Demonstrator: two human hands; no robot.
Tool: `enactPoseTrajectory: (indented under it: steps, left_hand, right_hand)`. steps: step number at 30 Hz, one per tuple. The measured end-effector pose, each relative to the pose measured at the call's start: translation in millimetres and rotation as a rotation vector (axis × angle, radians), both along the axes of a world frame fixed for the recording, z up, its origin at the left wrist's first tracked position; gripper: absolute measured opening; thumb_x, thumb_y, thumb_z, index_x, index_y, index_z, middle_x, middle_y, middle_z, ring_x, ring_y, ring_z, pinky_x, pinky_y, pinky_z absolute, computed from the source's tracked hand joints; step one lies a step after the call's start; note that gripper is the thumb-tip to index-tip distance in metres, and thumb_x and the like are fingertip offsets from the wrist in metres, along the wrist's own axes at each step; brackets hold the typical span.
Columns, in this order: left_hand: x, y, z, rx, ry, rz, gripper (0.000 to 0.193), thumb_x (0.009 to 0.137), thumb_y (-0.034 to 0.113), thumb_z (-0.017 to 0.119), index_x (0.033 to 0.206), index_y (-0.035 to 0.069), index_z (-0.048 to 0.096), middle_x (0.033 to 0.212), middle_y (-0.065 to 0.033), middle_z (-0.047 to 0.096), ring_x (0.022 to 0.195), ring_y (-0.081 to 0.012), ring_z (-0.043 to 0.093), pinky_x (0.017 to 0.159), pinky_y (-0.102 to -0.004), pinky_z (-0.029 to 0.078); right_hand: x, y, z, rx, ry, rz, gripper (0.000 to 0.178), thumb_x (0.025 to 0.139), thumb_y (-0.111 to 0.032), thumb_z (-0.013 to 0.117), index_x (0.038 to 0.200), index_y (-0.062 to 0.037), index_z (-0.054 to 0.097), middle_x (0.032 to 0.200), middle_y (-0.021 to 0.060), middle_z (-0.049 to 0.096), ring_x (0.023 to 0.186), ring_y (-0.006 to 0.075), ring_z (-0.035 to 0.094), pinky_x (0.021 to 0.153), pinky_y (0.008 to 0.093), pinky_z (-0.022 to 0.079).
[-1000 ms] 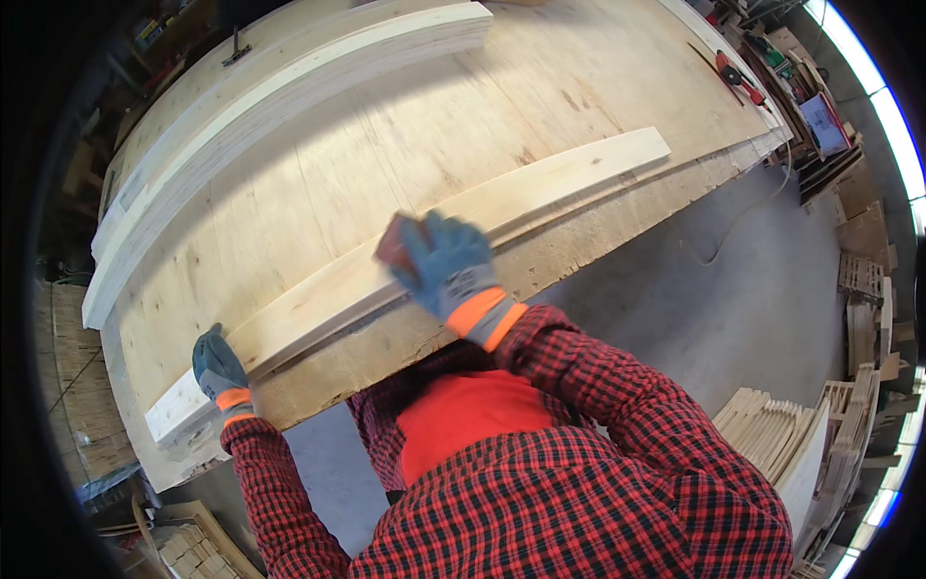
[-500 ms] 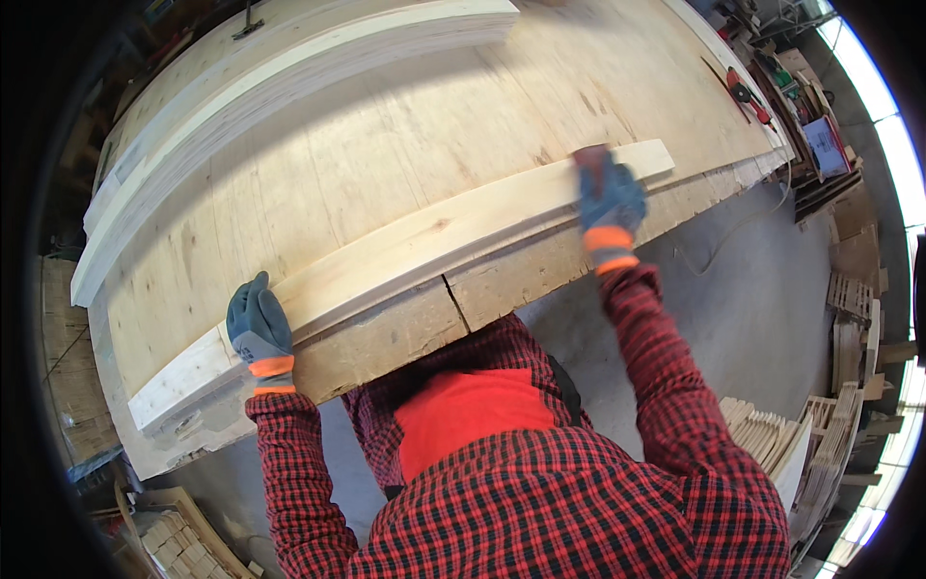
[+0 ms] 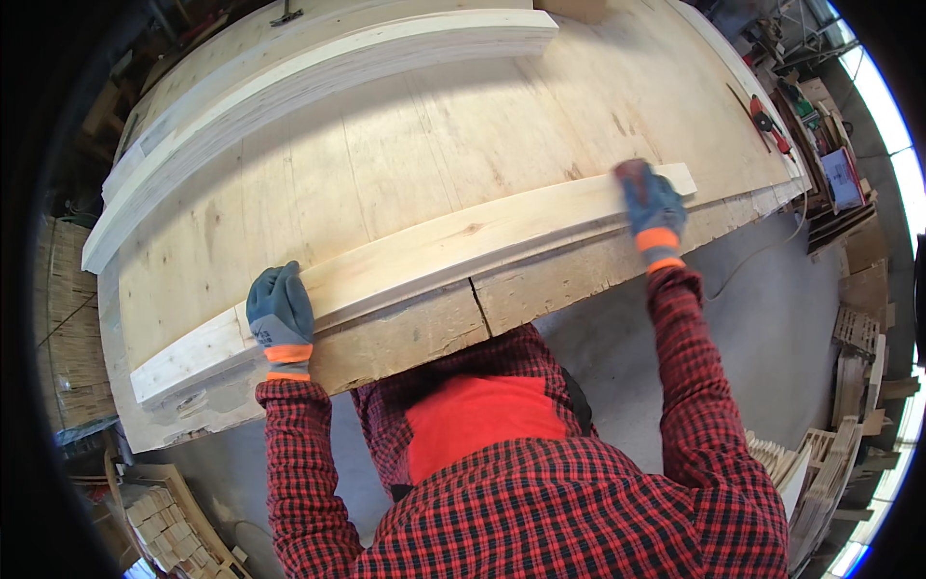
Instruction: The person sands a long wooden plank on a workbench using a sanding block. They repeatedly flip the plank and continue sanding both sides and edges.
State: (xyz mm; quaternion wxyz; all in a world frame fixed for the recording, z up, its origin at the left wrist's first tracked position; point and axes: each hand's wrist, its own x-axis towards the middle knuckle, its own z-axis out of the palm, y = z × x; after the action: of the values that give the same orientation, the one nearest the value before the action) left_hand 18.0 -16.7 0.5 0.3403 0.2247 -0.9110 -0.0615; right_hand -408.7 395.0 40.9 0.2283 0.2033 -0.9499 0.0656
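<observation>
Long pale plank: flat along near edge of plywood surface, running lower left to upper right. Left hand, blue glove with orange cuff: fingers curled over plank's near edge toward its left end. Right hand, matching glove: fingers closed over plank beside its right end. Stack of long boards: far side of surface, well apart from plank. Red tool: far right corner. Cable: on grey floor below.

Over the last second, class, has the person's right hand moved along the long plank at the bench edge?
Yes. The right hand has slid rightward along the plank, from near its middle to its right end.
</observation>
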Motion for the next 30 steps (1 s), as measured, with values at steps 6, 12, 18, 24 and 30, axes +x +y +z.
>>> enactPoseTrajectory:
  steps: [6,12,18,24,30]
  left_hand:
    - [0,1,-3,-0.001,0.012,0.024,0.024,0.105,0.015,0.06,0.114,0.002,0.079,0.102,-0.0177,0.074,0.095,-0.038,0.069,0.087,-0.0477,0.056]
    - [3,-6,-5,-0.048,-0.026,-0.011,0.026,0.106,0.015,0.057,0.112,0.002,0.078,0.106,-0.0198,0.075,0.1,-0.0399,0.07,0.091,-0.0486,0.056]
    - [-2,-3,-3,0.009,-0.003,-0.033,0.027,0.106,0.013,0.055,0.11,0.001,0.078,0.106,-0.0203,0.076,0.1,-0.0396,0.071,0.091,-0.0481,0.056]
    - [2,-7,-8,0.003,0.007,-0.028,0.025,0.105,0.014,0.057,0.11,0.002,0.079,0.104,-0.0197,0.076,0.098,-0.0395,0.071,0.091,-0.0487,0.056]
    - [-17,6,-2,-0.024,-0.017,0.086,0.011,0.096,0.008,0.065,0.099,0.006,0.075,0.091,-0.0162,0.072,0.089,-0.0395,0.069,0.085,-0.0487,0.056]
  right_hand:
    - [51,-87,26,0.148,-0.323,0.346,0.036,0.102,-0.055,0.059,0.118,-0.0257,0.071,0.113,0.0143,0.078,0.105,0.0399,0.075,0.092,0.0544,0.058]
    - [207,-223,13,0.153,-0.295,0.798,0.049,0.1,-0.059,0.061,0.124,-0.0175,0.069,0.116,0.0132,0.069,0.104,0.0374,0.068,0.092,0.0522,0.051]
    - [42,-88,25,0.042,-0.361,0.494,0.037,0.103,-0.044,0.056,0.123,-0.0206,0.077,0.113,0.0136,0.08,0.102,0.0371,0.077,0.09,0.0489,0.061]
    - [-37,16,2,0.134,-0.138,-0.24,0.067,0.103,-0.069,0.049,0.143,-0.0188,0.067,0.124,0.0154,0.073,0.11,0.0401,0.069,0.094,0.0532,0.054]
    - [156,-126,-25,-0.107,-0.034,0.593,0.052,0.093,-0.047,0.074,0.134,-0.0154,0.067,0.13,0.0175,0.065,0.109,0.0405,0.064,0.095,0.0548,0.05]
